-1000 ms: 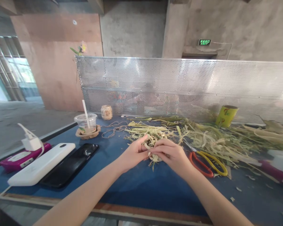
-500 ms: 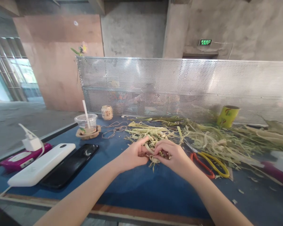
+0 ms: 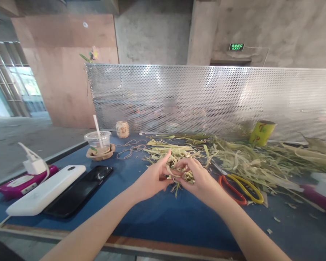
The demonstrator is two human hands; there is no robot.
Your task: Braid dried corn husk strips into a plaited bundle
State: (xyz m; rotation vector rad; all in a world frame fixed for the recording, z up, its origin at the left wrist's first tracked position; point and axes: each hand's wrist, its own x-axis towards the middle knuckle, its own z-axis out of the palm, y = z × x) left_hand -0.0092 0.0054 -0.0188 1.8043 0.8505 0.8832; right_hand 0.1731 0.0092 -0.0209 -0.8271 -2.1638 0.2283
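Note:
My left hand (image 3: 153,177) and my right hand (image 3: 199,179) meet over the middle of the blue table. Between their closed fingers is a small bunch of pale dried leaf strips (image 3: 176,188), with loose ends hanging below the fingertips. My left thumb points upward, while my right index finger and thumb curl around the strips. My fingers cover most of what they grip. Just beyond lies a pile of pale green dried strips (image 3: 176,149). Scissors (image 3: 241,186) with one red and one yellow handle rest to the right of my right hand.
A larger heap of dried leaves (image 3: 244,159) spreads rightward, beside a yellow can (image 3: 262,133). On the left are a plastic cup (image 3: 97,139), twine (image 3: 132,148), a woven jar (image 3: 122,129), a black phone (image 3: 80,190), a white power bank (image 3: 47,190) and a purple power strip (image 3: 27,181). Perforated metal panel (image 3: 179,90) stands behind.
My right fingers have lifted and spread a little over the strips, and my left thumb stands more upright. Both hands stay in the same place on the table.

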